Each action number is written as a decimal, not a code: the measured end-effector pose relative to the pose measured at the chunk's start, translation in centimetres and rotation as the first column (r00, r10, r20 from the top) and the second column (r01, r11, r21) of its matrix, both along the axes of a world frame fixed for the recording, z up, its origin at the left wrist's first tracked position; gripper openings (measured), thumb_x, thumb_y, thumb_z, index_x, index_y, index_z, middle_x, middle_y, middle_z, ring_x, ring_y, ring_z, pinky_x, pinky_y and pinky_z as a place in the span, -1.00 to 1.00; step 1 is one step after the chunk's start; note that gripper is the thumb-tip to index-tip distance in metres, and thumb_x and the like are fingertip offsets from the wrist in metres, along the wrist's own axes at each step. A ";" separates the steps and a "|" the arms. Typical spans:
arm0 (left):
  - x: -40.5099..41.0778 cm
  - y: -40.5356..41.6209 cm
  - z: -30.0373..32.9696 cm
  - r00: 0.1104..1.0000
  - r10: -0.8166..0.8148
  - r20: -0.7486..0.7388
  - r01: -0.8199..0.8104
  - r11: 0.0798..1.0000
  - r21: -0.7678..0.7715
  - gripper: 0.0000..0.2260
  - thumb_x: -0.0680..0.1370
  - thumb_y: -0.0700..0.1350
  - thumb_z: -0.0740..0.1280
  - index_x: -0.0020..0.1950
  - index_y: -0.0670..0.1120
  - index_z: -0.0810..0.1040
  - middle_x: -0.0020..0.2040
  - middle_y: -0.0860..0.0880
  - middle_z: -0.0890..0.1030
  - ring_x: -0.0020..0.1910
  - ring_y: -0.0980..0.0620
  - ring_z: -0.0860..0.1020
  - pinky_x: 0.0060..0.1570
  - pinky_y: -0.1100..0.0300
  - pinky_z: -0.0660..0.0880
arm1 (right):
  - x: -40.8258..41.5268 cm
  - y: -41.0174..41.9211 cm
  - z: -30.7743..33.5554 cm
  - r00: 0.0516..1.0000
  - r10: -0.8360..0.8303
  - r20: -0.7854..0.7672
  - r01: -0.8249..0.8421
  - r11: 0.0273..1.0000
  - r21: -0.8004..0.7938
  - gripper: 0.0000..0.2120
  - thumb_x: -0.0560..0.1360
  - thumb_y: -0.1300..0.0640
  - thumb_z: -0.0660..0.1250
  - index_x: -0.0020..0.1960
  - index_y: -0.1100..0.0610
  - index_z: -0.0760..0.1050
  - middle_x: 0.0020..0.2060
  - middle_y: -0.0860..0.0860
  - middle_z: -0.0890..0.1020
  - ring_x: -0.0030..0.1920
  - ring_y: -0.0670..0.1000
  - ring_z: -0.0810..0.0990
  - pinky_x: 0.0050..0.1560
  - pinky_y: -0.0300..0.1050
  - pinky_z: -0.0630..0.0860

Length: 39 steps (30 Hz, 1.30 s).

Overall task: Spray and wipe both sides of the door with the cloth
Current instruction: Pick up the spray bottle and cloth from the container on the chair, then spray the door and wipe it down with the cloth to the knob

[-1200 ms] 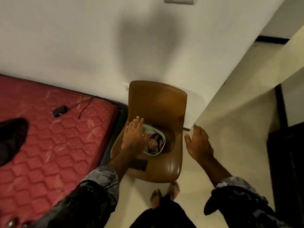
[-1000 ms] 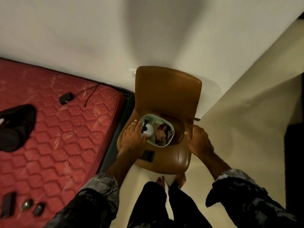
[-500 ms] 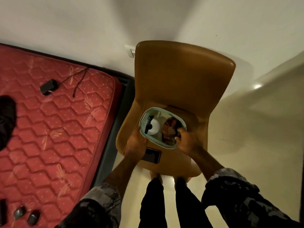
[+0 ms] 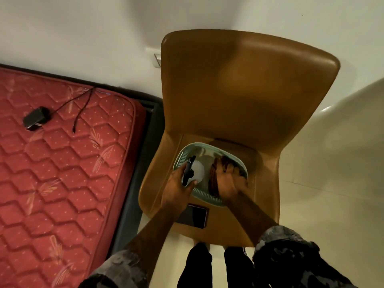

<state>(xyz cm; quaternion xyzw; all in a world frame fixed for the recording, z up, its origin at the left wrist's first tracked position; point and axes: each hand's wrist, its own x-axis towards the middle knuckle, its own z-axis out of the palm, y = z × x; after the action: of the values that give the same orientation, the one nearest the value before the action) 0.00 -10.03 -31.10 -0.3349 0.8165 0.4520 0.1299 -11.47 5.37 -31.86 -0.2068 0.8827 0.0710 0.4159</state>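
The cloth, a dark reddish bundle, lies in the right half of a pale green basket that stands on the seat of a brown chair. The spray bottle, white with a black trigger head, lies in the left half of the same basket. The door is not in view.

Change over the last second: both hands were resting at the basket's sides on the chair seat; both are now inside the basket. The left hand has its fingers curled round the black trigger head of the spray bottle. The right hand lies on the cloth with fingers bent into the folds; whether the grip is complete cannot be told. Judgement: the task is at the pick-up stage. Neither spraying nor wiping has begun.

Edges and clearance:
- The basket rim surrounds both items; a lift straight up should clear it.
- A dark phone lies on the seat just beside the basket's near rim, under the left forearm and close to the seat's front edge. A backward drag of the arm could push it off.
- The chair back rises behind the basket and the wall stands behind that.
- A red mattress lies to the left, with a small black device and cable on it.
- Open floor lies to the right.
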 end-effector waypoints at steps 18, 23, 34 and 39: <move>-3.2 5.0 14.6 0.926 0.108 -0.361 -0.087 0.993 0.073 -0.42 0.68 -0.06 0.37 0.22 0.70 0.30 0.08 0.20 0.67 0.11 0.22 0.65 0.03 0.34 0.57 | 2.2 5.9 10.5 0.731 -0.646 0.219 0.617 0.489 -0.617 -0.62 0.56 0.04 0.37 0.37 -0.01 0.56 0.31 0.05 0.55 0.35 0.15 0.53 0.31 0.12 0.60; -4.3 6.2 22.4 0.884 0.124 -0.451 -0.083 0.990 0.110 -0.16 0.48 0.53 0.24 0.59 0.01 0.43 -0.02 0.11 0.76 -0.06 0.15 0.72 -0.09 0.11 0.65 | 1.6 9.8 20.2 0.362 -0.650 0.668 0.770 -0.195 -0.607 -0.69 0.62 0.07 0.38 0.36 -0.01 0.61 0.23 0.03 0.72 0.27 0.14 0.69 0.30 0.21 0.63; -10.5 16.3 38.1 0.641 -0.084 -0.763 0.341 0.922 0.185 -0.63 0.60 0.06 0.34 -0.21 -0.21 0.63 -0.35 -0.08 0.72 -0.32 0.01 0.73 -0.07 0.29 0.64 | 2.4 20.5 35.4 0.091 -0.209 0.974 0.371 -0.900 -0.228 -0.57 0.76 0.17 0.06 0.20 0.19 0.72 0.22 0.24 0.70 0.09 0.18 0.76 0.01 0.06 0.74; -12.2 24.0 41.9 0.578 -0.227 -0.784 0.505 0.854 0.125 -0.70 0.61 0.12 0.35 -0.09 -0.10 0.63 -0.36 -0.05 0.70 -0.34 0.02 0.72 -0.11 0.10 0.67 | 3.2 26.5 40.2 0.173 -0.147 0.974 0.207 -0.961 -0.182 -0.66 0.60 0.09 0.26 0.15 0.21 0.74 0.22 0.25 0.70 0.14 0.24 0.74 0.08 0.12 0.73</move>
<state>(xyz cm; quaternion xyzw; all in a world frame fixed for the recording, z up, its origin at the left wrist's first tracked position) -12.24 13.98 10.76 0.0861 0.7584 0.6424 -0.0683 -8.29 31.83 8.30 0.2242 0.2997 -0.9267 -0.0353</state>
